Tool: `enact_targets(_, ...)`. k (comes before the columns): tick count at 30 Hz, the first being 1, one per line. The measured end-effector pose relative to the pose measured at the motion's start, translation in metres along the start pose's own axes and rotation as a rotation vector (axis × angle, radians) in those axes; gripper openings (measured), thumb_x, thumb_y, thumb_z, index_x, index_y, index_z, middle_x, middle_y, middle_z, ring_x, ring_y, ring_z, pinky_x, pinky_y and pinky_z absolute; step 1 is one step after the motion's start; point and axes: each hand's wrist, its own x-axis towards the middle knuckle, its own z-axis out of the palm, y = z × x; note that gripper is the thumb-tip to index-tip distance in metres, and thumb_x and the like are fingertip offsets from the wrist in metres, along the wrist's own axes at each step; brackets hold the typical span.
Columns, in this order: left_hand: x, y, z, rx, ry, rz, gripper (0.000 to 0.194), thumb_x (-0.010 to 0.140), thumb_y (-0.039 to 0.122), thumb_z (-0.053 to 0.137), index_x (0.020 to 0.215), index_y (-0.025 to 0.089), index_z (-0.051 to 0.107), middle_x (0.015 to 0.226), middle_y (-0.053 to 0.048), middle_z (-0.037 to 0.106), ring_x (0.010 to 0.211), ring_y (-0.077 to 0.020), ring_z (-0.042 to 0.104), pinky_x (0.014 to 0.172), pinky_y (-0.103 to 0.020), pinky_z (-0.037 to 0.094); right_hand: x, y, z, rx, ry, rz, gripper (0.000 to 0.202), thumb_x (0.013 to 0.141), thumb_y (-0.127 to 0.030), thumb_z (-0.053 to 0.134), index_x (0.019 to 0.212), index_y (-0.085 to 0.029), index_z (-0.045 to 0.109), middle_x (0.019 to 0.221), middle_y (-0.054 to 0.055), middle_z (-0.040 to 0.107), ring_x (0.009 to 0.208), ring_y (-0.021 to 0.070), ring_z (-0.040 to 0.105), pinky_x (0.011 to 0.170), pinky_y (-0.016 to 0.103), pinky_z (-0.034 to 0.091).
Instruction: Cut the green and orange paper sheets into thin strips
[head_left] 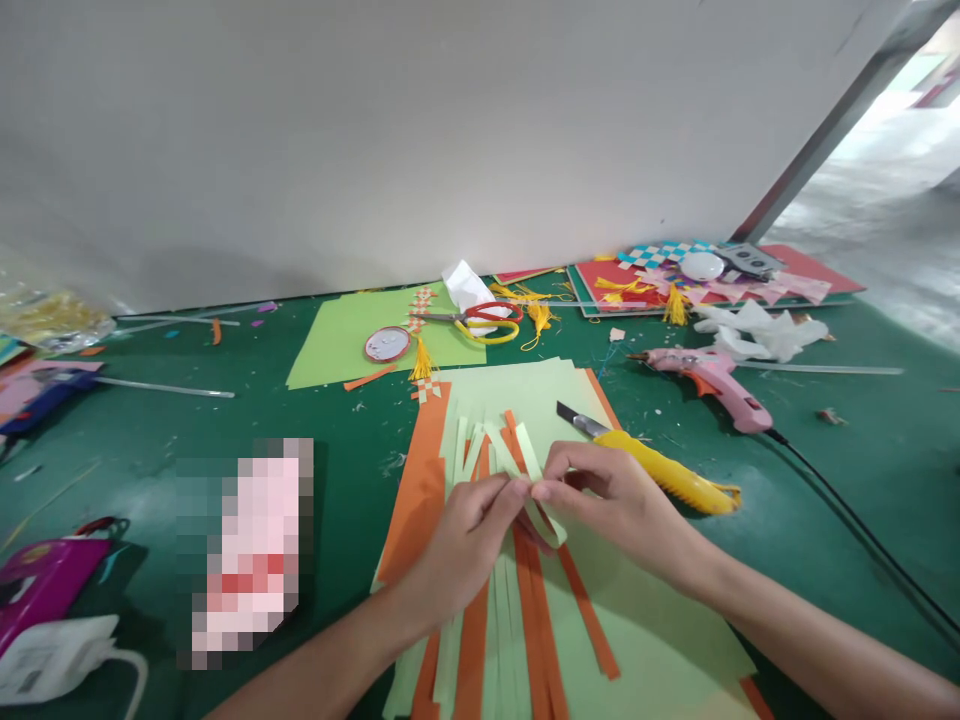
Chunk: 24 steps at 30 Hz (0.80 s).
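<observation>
My left hand (472,530) and my right hand (611,500) meet above a stack of pale green paper (645,640). Between my pinched fingertips is a pale green paper strip (553,530), bent into a loop. Both hands hold it, the thumbs nearly touching. Beneath them, several pale green strips and orange strips (592,615) lie lengthwise on the stack. Orange paper (420,495) shows along its left edge. Just beyond my right hand lies a yellow utility knife (675,475) with its blade out.
Red-and-yellow scissors (487,322), a tape roll (387,344) and yellow tassels lie behind the stack on green paper (322,345). A pink glue gun (712,380) with a black cord is at the right. At the left are a blurred pink item (259,555) and a purple tool (56,580).
</observation>
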Motion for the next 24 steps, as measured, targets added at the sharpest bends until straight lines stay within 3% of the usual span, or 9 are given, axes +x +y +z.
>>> enact_targets(8, -0.002, -0.007, 0.000, 0.165, 0.122, 0.053, 0.045, 0.096, 0.049, 0.042, 0.066, 0.018, 0.056, 0.060, 0.001, 0.054, 0.060, -0.0139, 0.048, 0.057, -0.024, 0.038, -0.001, 0.006, 0.004, -0.109, 0.032, -0.032, 0.026, 0.082, -0.039, 0.065, 0.068, -0.021, 0.052, 0.068, -0.002, 0.052, 0.063, 0.0120, 0.045, 0.056, 0.027, 0.035)
enact_targets(15, -0.003, -0.002, 0.000, 0.164, 0.088, 0.023, 0.047, 0.095, 0.051, 0.041, 0.068, 0.019, 0.062, 0.061, -0.001, 0.057, 0.063, -0.0167, 0.053, 0.062, -0.026, 0.043, -0.001, 0.007, 0.005, -0.155, 0.048, -0.065, 0.025, 0.084, -0.039, 0.064, 0.069, -0.022, 0.052, 0.068, -0.002, 0.055, 0.059, 0.0114, 0.049, 0.053, 0.026, 0.037)
enact_targets(21, -0.003, 0.003, 0.000, 0.131, -0.021, 0.028, 0.052, 0.097, 0.049, 0.038, 0.066, 0.019, 0.067, 0.061, -0.004, 0.061, 0.066, -0.0187, 0.057, 0.070, -0.028, 0.046, -0.002, 0.005, 0.007, 0.009, -0.027, 0.029, 0.024, 0.083, -0.033, 0.066, 0.073, -0.023, 0.046, 0.060, -0.006, 0.054, 0.050, 0.0121, 0.060, 0.051, 0.026, 0.041)
enact_targets(24, -0.003, 0.003, 0.000, 0.134, -0.001, 0.017, 0.050, 0.096, 0.049, 0.039, 0.068, 0.019, 0.067, 0.062, -0.004, 0.063, 0.065, -0.0190, 0.058, 0.069, -0.028, 0.047, -0.001, 0.006, 0.005, 0.008, -0.022, 0.035, 0.023, 0.081, -0.033, 0.068, 0.079, -0.023, 0.047, 0.062, -0.007, 0.055, 0.049, 0.0122, 0.061, 0.053, 0.026, 0.042)
